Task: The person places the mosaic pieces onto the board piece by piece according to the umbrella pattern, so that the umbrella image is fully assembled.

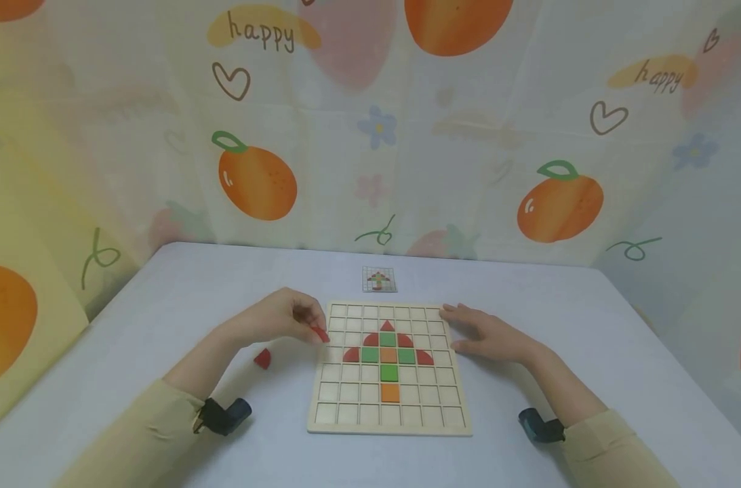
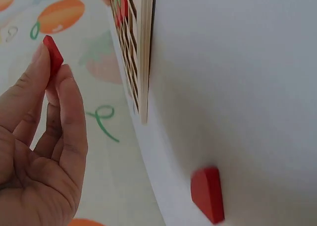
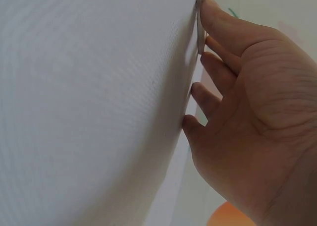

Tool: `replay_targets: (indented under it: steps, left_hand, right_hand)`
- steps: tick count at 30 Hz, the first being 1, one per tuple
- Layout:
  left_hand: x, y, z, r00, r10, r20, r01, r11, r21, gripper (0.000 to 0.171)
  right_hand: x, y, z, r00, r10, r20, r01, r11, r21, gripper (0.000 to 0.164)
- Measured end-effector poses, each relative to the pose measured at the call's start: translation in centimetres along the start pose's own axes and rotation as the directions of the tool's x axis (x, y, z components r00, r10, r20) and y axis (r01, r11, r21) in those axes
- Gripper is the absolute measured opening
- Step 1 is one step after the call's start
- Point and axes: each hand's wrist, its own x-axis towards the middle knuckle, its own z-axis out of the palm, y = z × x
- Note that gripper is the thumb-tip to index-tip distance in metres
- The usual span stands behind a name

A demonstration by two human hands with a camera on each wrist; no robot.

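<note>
My left hand (image 1: 287,316) pinches a red block (image 2: 53,56) between thumb and fingertips, at the left edge of a wooden grid board (image 1: 346,413). In the head view that red piece is partly covered by the fingers. My right hand (image 1: 489,333) rests at the board's right edge, fingers extended, touching the rim. On the board, red, green and orange pieces form a symmetrical pattern: a red triangle (image 1: 387,326) on top, an orange square (image 1: 388,354) in the middle, another orange square (image 1: 390,392) at the bottom. A second loose red block (image 1: 263,358) lies left of the board.
A small pattern card (image 1: 379,279) lies behind the board on the white table (image 1: 272,434). A curtain printed with oranges (image 1: 257,183) hangs behind the table. Each wrist carries a small black camera, the left camera (image 1: 225,415) near the loose red block.
</note>
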Motion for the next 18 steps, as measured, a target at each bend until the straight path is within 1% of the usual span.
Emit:
replay_targets:
  steps: [4, 9, 12, 14, 18]
  left_hand:
    - [0.6, 1.0, 1.3, 1.0, 0.019, 0.023, -0.019, 0.999, -0.026, 0.012]
    - [1.1, 2.1, 3.0, 0.999, -0.019, 0.035, 0.02, 0.999, -0.042, 0.018]
    - [1.5, 2.8, 4.1, 0.999, -0.018, 0.043, 0.021, 0.998, -0.065, 0.02]
    - [1.7, 3.2, 4.7, 0.998, -0.003, 0.055, 0.007, 0.998, -0.07, 0.02]
    - [2.0, 4.2, 5.8, 0.994, 0.06, 0.091, -0.054, 0.996, -0.07, 0.016]
  right_hand:
    - [0.0, 0.1, 0.0, 1.0, 0.002, 0.002, -0.002, 1.0, 0.001, 0.068]
    - [0.1, 0.1, 0.0, 1.0, 0.001, -0.001, -0.001, 1.0, 0.0, 0.068]
    - [0.1, 0.1, 0.1, 1.0, -0.002, -0.002, 0.002, 1.0, -0.002, 0.068]
    - [0.1, 0.1, 0.1, 1.0, -0.009, -0.004, 0.009, 1.0, -0.005, 0.068]
    - [0.0, 0.0, 0.0, 1.0, -0.02, -0.006, 0.02, 1.0, -0.004, 0.068]
